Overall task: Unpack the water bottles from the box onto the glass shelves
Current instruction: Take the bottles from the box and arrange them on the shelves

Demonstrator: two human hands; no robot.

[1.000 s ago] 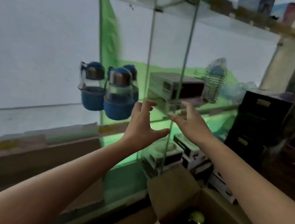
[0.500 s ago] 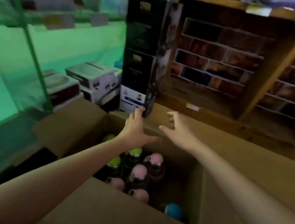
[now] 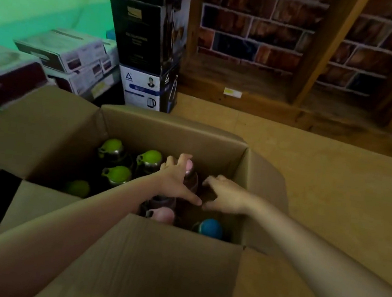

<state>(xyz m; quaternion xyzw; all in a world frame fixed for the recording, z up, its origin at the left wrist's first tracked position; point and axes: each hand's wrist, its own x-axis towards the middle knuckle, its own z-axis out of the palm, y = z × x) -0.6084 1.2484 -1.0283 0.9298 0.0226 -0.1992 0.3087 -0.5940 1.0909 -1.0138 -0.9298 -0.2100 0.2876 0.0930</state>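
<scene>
Cardboard box [image 3: 174, 133] — left hand [image 3: 176, 180] grips pink-lidded bottle [image 3: 190, 174] near far wall.

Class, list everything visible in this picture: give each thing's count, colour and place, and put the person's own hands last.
cardboard box: one, brown, open, centre.
green-lidded bottles: four, in the box's left part.
pink-lidded bottles: two, mid box; the far one under the left hand.
blue-lidded bottle: one, near right corner of the box.
dark cartons: stacked behind the box.
white cartons: several, left of that stack.
brick-pattern wall: behind wooden shelving.
left hand: fingers curled round the far pink-lidded bottle.
right hand: inside the box, beside that bottle.
</scene>
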